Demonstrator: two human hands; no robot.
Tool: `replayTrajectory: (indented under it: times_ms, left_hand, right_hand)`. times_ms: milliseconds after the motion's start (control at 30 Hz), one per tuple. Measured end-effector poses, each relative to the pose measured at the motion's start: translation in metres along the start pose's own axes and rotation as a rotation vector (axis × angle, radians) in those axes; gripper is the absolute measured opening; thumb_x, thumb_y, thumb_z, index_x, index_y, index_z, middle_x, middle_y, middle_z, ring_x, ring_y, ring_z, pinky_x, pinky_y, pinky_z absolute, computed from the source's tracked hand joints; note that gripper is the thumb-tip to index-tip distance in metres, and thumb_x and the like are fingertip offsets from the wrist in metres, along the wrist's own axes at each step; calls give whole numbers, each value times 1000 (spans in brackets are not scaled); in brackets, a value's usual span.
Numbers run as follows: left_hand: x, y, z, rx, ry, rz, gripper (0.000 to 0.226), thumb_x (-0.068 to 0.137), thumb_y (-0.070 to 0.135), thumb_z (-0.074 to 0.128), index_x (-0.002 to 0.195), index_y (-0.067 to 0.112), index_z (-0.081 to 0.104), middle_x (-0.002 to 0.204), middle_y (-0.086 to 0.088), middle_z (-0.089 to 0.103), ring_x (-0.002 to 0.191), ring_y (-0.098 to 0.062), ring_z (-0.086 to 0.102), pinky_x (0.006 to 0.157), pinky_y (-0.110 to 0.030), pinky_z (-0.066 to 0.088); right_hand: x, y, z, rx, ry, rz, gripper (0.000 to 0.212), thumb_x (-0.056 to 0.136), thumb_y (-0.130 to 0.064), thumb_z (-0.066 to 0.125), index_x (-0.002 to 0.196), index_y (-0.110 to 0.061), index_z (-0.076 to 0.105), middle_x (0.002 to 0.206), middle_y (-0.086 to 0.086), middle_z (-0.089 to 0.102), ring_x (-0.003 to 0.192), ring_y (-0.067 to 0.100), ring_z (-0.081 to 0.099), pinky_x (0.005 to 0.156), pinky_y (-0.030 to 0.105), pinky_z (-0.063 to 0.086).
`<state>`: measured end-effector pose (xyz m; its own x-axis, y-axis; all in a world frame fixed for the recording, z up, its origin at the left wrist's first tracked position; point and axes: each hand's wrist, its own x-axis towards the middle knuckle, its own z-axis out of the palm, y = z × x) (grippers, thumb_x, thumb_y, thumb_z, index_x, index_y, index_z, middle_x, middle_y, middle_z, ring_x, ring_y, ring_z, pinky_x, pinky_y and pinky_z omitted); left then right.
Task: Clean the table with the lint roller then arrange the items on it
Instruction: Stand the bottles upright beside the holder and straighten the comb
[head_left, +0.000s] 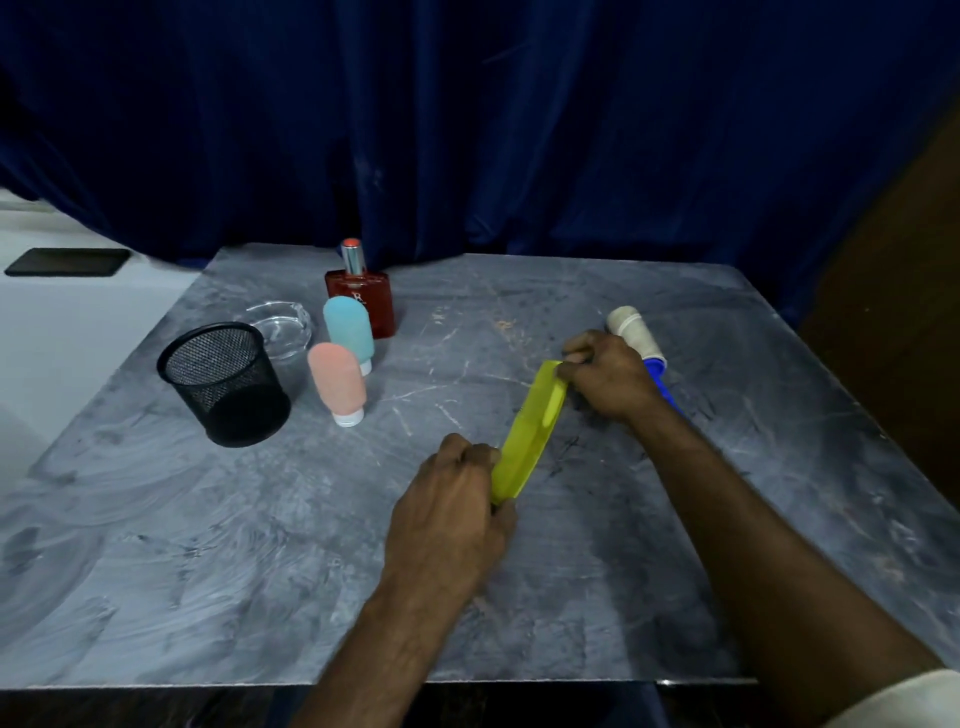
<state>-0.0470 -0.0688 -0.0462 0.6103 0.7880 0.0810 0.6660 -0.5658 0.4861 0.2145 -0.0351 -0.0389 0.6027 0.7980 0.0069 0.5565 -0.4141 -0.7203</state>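
A yellow-green plastic cover (530, 431) is held tilted just above the middle of the grey marble table (208, 545). My left hand (452, 519) grips its near end and my right hand (608, 376) pinches its far end. Behind my right hand lies the lint roller (636, 332), with a whitish roll and a blue handle that my hand and wrist partly hide. At the back left stand a black mesh cup (226, 384), a clear glass ashtray (283, 327), a pink bottle (337, 382), a light blue bottle (349, 330) and a red perfume bottle (363, 296).
A dark blue curtain (467, 130) hangs behind the table. A black phone (67, 261) lies on a white surface to the far left. A brown panel (893, 260) stands at the right. The table's front edge runs near the bottom of the view.
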Motion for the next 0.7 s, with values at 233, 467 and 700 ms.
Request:
replayTrajectory:
  times_ms: [233,467,700]
  left_hand:
    - [-10,-7,10,-154,124,3,42,91,38,71,130,33,57,126,13,57,112,-13,64,89,-37,58]
    - [-27,-9,19,-366,326,-18,41,85,38,75,116,46,49,94,25,63,78,-5,67,67,-22,55]
    - [-12,-7,-4,-903,513,59,37,95,22,77,128,31,63,104,9,77,90,-20,74,72,-17,55]
  right_hand:
    - [-9,-16,-13,459,15,39,20,91,2,67,110,0,71,80,8,66,59,20,58,44,27,46]
    - [-30,-42,-33,742,-192,-130,23,91,3,68,101,-17,75,88,3,77,75,18,73,60,29,60]
    - [-20,-93,-37,848,-185,-285,37,91,1,69,125,-10,68,94,7,77,78,19,72,62,30,59]
